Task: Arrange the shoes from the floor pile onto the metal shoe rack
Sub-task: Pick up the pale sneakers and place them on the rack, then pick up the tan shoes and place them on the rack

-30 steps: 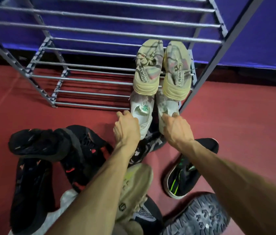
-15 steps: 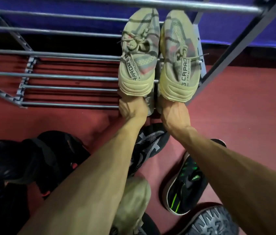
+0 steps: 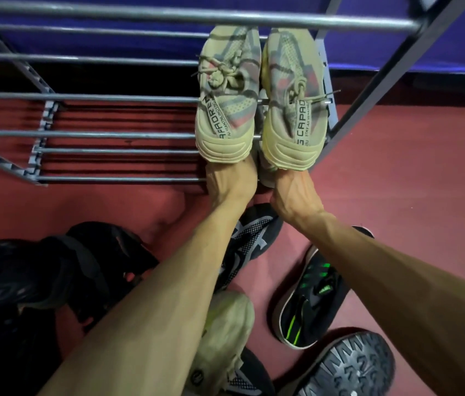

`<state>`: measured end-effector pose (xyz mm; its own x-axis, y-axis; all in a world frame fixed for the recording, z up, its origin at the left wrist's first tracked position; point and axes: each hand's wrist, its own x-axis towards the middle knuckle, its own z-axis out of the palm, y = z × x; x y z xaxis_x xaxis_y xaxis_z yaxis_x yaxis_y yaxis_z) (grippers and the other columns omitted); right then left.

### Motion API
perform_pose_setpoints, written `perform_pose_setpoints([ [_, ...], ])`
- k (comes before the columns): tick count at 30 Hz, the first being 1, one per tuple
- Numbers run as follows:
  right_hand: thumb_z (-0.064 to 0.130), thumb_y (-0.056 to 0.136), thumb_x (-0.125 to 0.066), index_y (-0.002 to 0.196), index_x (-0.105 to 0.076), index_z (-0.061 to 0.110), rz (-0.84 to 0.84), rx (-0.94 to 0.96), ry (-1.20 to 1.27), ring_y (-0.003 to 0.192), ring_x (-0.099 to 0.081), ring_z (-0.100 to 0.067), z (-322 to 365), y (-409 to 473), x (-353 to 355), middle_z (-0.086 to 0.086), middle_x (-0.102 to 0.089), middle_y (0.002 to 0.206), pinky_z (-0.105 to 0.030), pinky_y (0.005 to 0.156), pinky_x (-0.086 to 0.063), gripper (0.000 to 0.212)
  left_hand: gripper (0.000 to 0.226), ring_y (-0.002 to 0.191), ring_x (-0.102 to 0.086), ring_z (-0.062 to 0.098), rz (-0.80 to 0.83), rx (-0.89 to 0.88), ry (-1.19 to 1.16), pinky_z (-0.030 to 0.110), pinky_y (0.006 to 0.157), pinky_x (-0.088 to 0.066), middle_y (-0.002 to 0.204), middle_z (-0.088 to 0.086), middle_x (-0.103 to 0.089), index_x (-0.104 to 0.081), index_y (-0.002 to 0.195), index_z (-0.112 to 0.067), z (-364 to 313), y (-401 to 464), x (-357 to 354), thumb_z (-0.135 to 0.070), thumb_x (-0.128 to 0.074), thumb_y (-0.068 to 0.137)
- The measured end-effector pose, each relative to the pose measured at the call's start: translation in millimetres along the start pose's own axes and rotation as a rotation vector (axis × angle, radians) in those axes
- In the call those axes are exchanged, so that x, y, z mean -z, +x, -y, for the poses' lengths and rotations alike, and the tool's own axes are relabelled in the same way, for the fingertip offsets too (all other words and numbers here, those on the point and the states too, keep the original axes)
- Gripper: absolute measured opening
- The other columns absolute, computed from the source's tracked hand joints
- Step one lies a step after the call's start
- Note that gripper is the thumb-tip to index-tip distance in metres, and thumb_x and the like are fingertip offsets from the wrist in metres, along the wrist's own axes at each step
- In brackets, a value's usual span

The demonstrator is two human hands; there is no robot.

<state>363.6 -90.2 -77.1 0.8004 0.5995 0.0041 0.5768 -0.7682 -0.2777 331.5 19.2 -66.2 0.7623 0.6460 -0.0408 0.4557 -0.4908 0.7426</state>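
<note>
The grey metal shoe rack [image 3: 111, 135] fills the top of the view. A beige knit pair stands on its middle shelf at the right, left shoe [image 3: 225, 110] and right shoe [image 3: 291, 110], heels towards me. My left hand [image 3: 231, 184] and my right hand [image 3: 294, 192] reach under that pair onto the lower shelf. Their fingers are hidden beneath the beige heels. Between the hands a sliver of a pale shoe [image 3: 267, 174] shows. Each hand seems to grip the heel of one pale shoe.
The floor pile lies below my arms: black shoes [image 3: 54, 267] at the left, a black-and-grey knit shoe [image 3: 254, 238], a black shoe with green stripes [image 3: 311, 298], a beige shoe [image 3: 225, 324], an upturned black sole [image 3: 354, 367]. The rack's slanted right post [image 3: 383, 81] stands beside the beige pair.
Both hands have pushed the two pale shoes forward under the beige pair, so the shoes are almost hidden. My head has moved closer to the rack.
</note>
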Motion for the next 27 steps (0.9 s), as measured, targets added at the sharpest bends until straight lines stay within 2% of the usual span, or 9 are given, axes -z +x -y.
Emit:
perform_pose_setpoints([
  [1, -0.016, 0.061, -0.059, 0.097, -0.058, -0.011, 0.041, -0.012, -0.003, 0.083, -0.058, -0.045, 2, -2, 5, -0.030, -0.062, 0.093, -0.047, 0.078, -0.051, 0.037, 0.036, 0.099, -0.061, 0.037, -0.033, 0.038, 0.051, 0.037, 0.074, -0.042, 0.119, 0.020, -0.064, -0.062, 0.112, -0.005, 5, -3, -2, -0.031, -0.043, 0.095],
  [2, -0.015, 0.062, -0.059, 0.101, -0.058, -0.011, 0.053, 0.008, -0.024, 0.089, -0.057, -0.046, 1, -4, 9, -0.030, -0.061, 0.099, -0.048, 0.084, -0.049, 0.039, 0.040, 0.099, -0.060, 0.041, -0.028, 0.099, 0.103, 0.037, 0.070, -0.040, 0.117, 0.024, -0.062, -0.061, 0.112, -0.005, 9, -10, -3, -0.035, -0.040, 0.095],
  [4, -0.011, 0.065, -0.058, 0.109, -0.055, -0.013, 0.108, 0.058, -0.100, 0.097, -0.055, -0.048, 5, -10, 20, -0.032, -0.058, 0.107, -0.051, 0.092, -0.045, 0.044, 0.043, 0.099, -0.058, 0.044, 0.035, 0.202, 0.131, 0.041, 0.073, -0.042, 0.117, 0.026, -0.057, -0.055, 0.114, -0.002, 11, -31, 3, -0.035, -0.037, 0.094],
  [8, 0.004, 0.079, -0.055, 0.125, -0.040, -0.006, 0.356, -0.039, -0.057, 0.104, -0.054, -0.044, 12, -24, 40, -0.031, -0.047, 0.121, -0.041, 0.088, -0.044, 0.050, 0.035, 0.101, -0.057, 0.044, 0.098, 0.189, 0.196, 0.045, 0.080, -0.044, 0.118, 0.023, -0.054, -0.052, 0.112, -0.001, 20, -74, 23, -0.028, -0.037, 0.095],
  [10, 0.013, 0.085, -0.055, 0.126, -0.040, -0.001, 0.435, -0.070, -0.053, 0.108, -0.054, -0.041, 13, -35, 50, -0.027, -0.049, 0.123, -0.036, 0.085, -0.043, 0.046, 0.035, 0.103, -0.057, 0.043, 0.116, 0.209, 0.201, 0.044, 0.082, -0.044, 0.117, 0.022, -0.055, -0.053, 0.111, -0.001, 25, -95, 35, -0.026, -0.036, 0.095],
  [16, 0.023, 0.087, -0.052, 0.131, -0.044, 0.004, 0.499, -0.023, -0.174, 0.117, -0.054, -0.035, 24, -85, 75, -0.021, -0.056, 0.129, -0.034, 0.091, -0.043, 0.049, 0.033, 0.101, -0.059, 0.042, 0.129, 0.152, 0.215, 0.044, 0.086, -0.045, 0.115, 0.021, -0.058, -0.057, 0.107, -0.002, 27, -165, 58, -0.023, -0.035, 0.095],
  [20, 0.022, 0.088, -0.049, 0.132, -0.042, 0.005, 0.512, -0.016, -0.190, 0.113, -0.055, -0.036, 33, -125, 76, -0.022, -0.058, 0.124, -0.033, 0.085, -0.043, 0.048, 0.032, 0.100, -0.059, 0.040, 0.105, 0.112, 0.227, 0.042, 0.085, -0.046, 0.113, 0.020, -0.061, -0.059, 0.107, -0.002, 30, -201, 59, -0.023, -0.039, 0.092],
  [24, 0.021, 0.085, -0.048, 0.137, -0.039, 0.005, 0.553, -0.009, -0.229, 0.113, -0.056, -0.038, 37, -168, 62, -0.023, -0.058, 0.125, -0.037, 0.090, -0.047, 0.055, 0.030, 0.092, -0.061, 0.039, 0.151, 0.050, 0.233, 0.040, 0.075, -0.047, 0.105, 0.021, -0.063, -0.060, 0.100, -0.001, 36, -230, 58, -0.022, -0.041, 0.090],
  [27, 0.020, 0.083, -0.046, 0.135, -0.040, 0.008, 0.576, -0.013, -0.234, 0.109, -0.058, -0.039, 48, -194, 50, -0.024, -0.058, 0.121, -0.038, 0.087, -0.050, 0.054, 0.027, 0.084, -0.061, 0.037, 0.198, 0.025, 0.244, 0.036, 0.066, -0.044, 0.098, 0.020, -0.064, -0.060, 0.091, -0.003, 46, -243, 66, -0.023, -0.042, 0.088],
])
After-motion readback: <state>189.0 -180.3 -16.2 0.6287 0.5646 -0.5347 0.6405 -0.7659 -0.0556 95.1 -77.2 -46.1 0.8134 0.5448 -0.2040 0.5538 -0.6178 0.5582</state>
